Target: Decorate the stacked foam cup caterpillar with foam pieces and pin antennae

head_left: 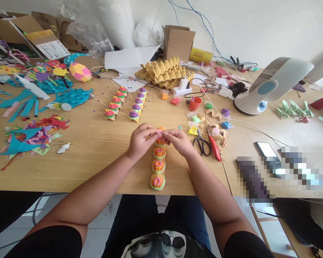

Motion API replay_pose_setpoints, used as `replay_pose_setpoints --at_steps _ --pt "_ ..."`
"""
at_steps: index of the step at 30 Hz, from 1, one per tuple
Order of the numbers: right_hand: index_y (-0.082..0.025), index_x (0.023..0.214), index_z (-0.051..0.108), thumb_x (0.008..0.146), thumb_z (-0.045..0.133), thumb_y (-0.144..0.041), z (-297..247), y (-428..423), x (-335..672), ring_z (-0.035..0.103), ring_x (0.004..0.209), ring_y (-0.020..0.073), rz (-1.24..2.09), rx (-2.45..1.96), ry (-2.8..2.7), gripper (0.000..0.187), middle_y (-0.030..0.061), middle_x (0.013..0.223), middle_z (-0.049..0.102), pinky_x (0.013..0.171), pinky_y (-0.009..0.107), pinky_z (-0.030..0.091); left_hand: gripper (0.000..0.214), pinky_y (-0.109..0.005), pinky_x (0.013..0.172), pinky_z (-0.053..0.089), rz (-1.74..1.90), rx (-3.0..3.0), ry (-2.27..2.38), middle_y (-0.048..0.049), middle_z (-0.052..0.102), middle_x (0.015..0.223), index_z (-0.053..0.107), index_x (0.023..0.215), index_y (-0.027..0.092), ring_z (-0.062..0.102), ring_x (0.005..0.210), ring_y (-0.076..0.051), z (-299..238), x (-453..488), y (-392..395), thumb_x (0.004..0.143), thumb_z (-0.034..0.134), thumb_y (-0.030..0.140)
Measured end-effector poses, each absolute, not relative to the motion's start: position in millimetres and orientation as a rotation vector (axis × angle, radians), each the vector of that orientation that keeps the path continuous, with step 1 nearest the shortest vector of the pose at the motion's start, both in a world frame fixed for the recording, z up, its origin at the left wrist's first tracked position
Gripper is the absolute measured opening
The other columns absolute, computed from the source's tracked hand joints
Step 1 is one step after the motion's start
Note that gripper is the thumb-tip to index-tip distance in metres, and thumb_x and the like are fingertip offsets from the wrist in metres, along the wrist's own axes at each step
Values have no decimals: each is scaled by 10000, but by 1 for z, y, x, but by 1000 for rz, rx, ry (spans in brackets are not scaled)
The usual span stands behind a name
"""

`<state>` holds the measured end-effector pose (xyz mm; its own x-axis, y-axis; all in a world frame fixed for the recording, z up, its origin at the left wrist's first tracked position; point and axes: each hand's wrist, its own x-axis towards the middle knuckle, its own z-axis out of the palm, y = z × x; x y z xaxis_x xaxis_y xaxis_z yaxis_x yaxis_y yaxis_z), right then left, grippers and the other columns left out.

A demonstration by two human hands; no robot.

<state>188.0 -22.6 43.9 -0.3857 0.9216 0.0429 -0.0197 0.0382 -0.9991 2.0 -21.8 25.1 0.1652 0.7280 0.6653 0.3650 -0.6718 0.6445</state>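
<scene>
A strip of egg-carton cups (158, 166) stands on the table in front of me, pointing away from my body. Its cups have orange tops, green rims, yellow faces and pink clay loops. Above the far end, my left hand (142, 141) and my right hand (178, 141) meet fingertip to fingertip. Between them they pinch a small piece of pink clay (159, 132). The fingers partly hide the farthest cups. Farther back stand a red and green strip (115, 101) and a purple strip (137, 104), both with pins sticking out.
Right of my hands lie black scissors (202, 143), a red utility knife (214, 145) and a yellow clay packet (193, 130). An orange cup (195, 103), egg cartons (163, 71) and a white fan (269, 87) stand farther back. Paper scraps (29, 138) cover the left.
</scene>
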Motion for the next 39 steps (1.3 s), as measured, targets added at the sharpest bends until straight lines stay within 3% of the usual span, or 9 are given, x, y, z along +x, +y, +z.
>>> replay_pose_setpoints --at_steps 8,14,17,22,28,31,37,39 --pt "-135 753 725 785 702 -592 40 -23 184 422 580 90 1326 -1013 -1521 459 -20 601 539 556 243 343 265 -323 824 496 1431 2546 1113 -38 670 945 718 1181 275 596 888 -168 21 0 -19 935 627 238" --pt "-155 812 710 779 710 -588 40 -21 185 438 579 88 1377 -991 -1418 434 -6 658 604 552 240 356 382 -356 922 516 1409 2509 1103 -69 654 1081 629 1320 259 617 1022 -193 21 3 -21 944 589 210" --pt "-178 809 670 809 674 -599 41 -20 186 430 567 84 1413 -952 -1361 420 -18 652 574 547 236 353 358 -328 892 538 1464 2368 1136 -68 653 1074 648 1291 248 630 1016 -184 21 2 -22 937 599 224" --pt "-184 635 590 837 587 -670 40 -19 187 327 483 77 1409 -1032 -1246 527 -49 505 408 483 248 270 284 -279 777 547 1546 2155 1216 -71 660 1047 685 1206 218 635 946 -163 23 2 -22 943 587 259" --pt "-174 808 729 696 797 -525 34 -13 190 465 553 80 1412 -1014 -1186 375 -3 669 645 531 237 362 240 -268 750 532 1629 1982 1227 -68 661 1041 694 1144 193 627 912 -148 20 1 -16 937 589 254" --pt "-164 805 739 684 812 -494 30 -11 192 515 554 85 1455 -1018 -1152 359 15 674 680 530 233 387 233 -260 747 525 1643 1931 1226 -65 658 1040 698 1133 186 624 900 -139 18 0 -13 929 602 244" --pt "-175 568 599 807 632 -637 24 -5 193 291 368 56 1413 -1077 -1090 521 -50 392 426 392 240 185 216 -253 723 514 1652 1915 1186 -57 655 1015 703 1114 186 617 877 -132 18 2 -13 924 608 227" --pt "-171 606 624 790 661 -627 25 -5 193 326 391 56 1407 -1042 -1096 493 -44 430 473 401 234 212 210 -256 727 516 1624 1933 1178 -58 655 1011 708 1106 186 620 885 -135 18 3 -14 928 605 230"
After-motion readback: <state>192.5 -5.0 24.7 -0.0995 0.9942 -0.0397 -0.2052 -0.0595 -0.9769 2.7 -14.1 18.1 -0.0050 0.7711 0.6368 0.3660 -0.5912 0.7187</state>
